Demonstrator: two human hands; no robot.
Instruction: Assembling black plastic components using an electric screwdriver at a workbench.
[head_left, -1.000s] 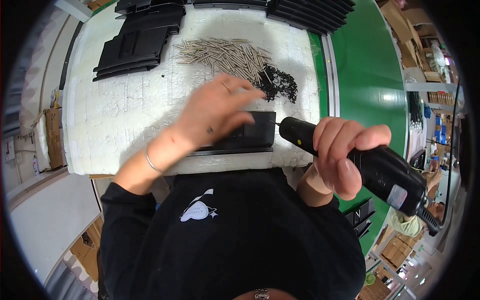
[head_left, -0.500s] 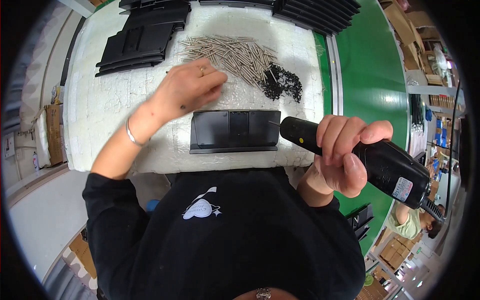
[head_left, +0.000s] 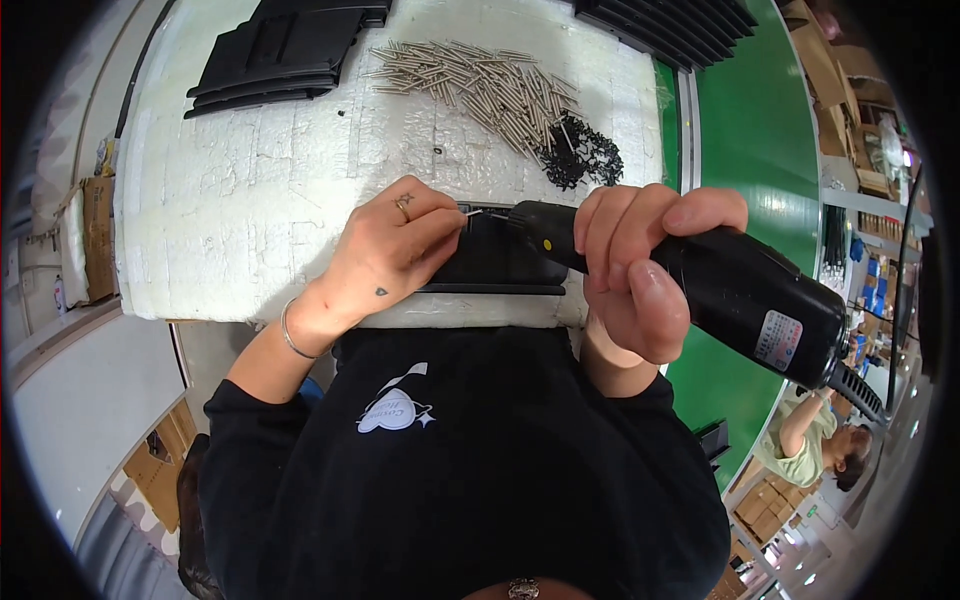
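Observation:
My left hand (head_left: 395, 240) pinches a thin metal pin (head_left: 474, 212) over the back edge of a black plastic panel (head_left: 505, 268). Its fingers are closed, and most of the pin is hidden behind them. My right hand (head_left: 640, 265) wraps round a black electric screwdriver (head_left: 755, 295), held aslant with its bit pointing left. The bit's tip is close to the pin's end; whether they touch I cannot tell. Beyond both hands lie a heap of metal pins (head_left: 490, 85) and a pile of small black screws (head_left: 580, 155).
Stacked black panels stand at the back left (head_left: 275, 55) and back right (head_left: 665, 25) of the white padded table (head_left: 240, 190). A green surface (head_left: 745, 140) runs along the right. Further right, a person (head_left: 815, 440) in a light green top is visible. The screwdriver's cord (head_left: 858, 390) trails right.
My left hand has come from near the pin heap to the panel's back edge, a pin in its fingers. My right hand has brought the screwdriver left, over the panel.

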